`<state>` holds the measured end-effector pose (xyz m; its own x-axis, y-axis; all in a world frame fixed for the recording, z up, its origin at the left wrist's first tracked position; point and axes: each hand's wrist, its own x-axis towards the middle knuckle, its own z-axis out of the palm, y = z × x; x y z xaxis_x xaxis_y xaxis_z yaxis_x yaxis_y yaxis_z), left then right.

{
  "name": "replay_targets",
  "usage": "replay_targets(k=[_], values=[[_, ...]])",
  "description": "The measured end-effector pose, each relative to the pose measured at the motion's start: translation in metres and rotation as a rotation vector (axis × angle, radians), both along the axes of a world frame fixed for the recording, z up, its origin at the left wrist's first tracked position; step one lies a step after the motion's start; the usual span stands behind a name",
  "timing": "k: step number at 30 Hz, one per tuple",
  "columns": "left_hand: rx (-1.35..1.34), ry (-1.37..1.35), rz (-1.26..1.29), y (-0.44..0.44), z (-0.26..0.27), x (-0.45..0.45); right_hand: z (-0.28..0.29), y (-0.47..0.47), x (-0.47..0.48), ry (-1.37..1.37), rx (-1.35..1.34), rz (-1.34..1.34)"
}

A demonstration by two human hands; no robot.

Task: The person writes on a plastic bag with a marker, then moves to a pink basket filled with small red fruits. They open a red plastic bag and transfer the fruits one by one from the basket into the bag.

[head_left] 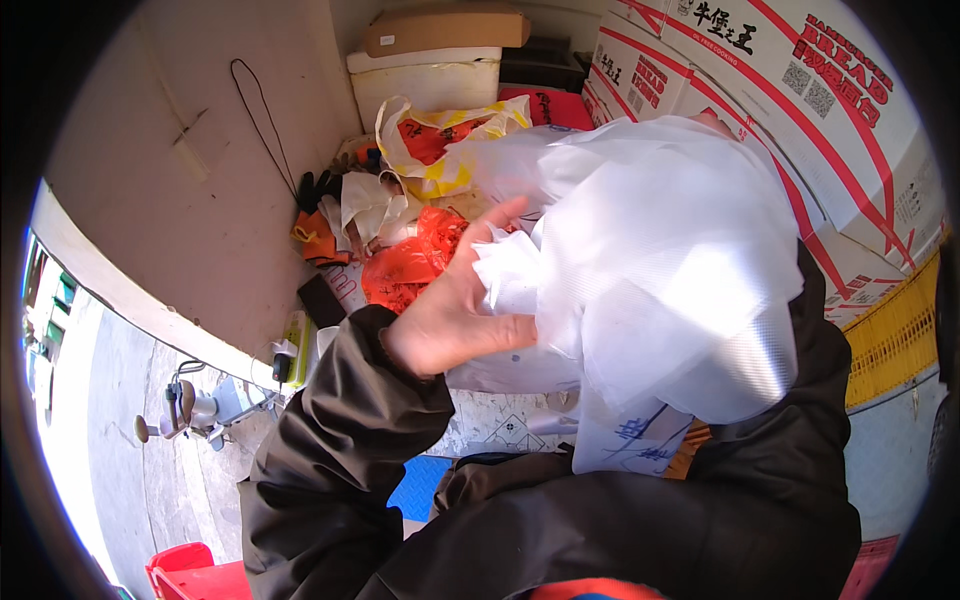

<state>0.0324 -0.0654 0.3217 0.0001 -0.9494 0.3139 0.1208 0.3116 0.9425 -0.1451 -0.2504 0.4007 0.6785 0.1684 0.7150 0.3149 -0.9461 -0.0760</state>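
A large loose bundle of thin white embossed sheets [667, 247], seemingly plastic film, fills the space in front of my chest. My left hand [457, 307] is at its left side, with thumb and fingers spread wide around a crumpled white end [510, 274]. The thumb tip lies against the bundle's edge. My right arm reaches around the bundle's right side, and only a small patch of my right hand [716, 124] shows at its far edge, against the sheets. Below the bundle hangs a white piece with blue handwriting [634, 435].
Red plastic bags [409, 262], a yellow-and-white carrier bag [442, 142] and work gloves [319, 232] lie beyond my left hand. White cartons [810, 97] are stacked at right above a yellow crate [896, 337]. A foam box [424, 86] stands behind. A dark phone-like slab [321, 300] lies by the wall [202, 187].
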Motion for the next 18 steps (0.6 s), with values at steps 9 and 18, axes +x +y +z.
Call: replay_targets(k=[9, 18], values=[[-0.039, -0.289, 0.132, 0.041, -0.01, -0.009, -0.003, 0.034, -0.018, 0.031, -0.262, -0.098], [0.03, -1.136, 0.618, 0.171, 0.002, 0.009, -0.028, 0.098, -0.096, 0.371, -0.147, -0.079]])
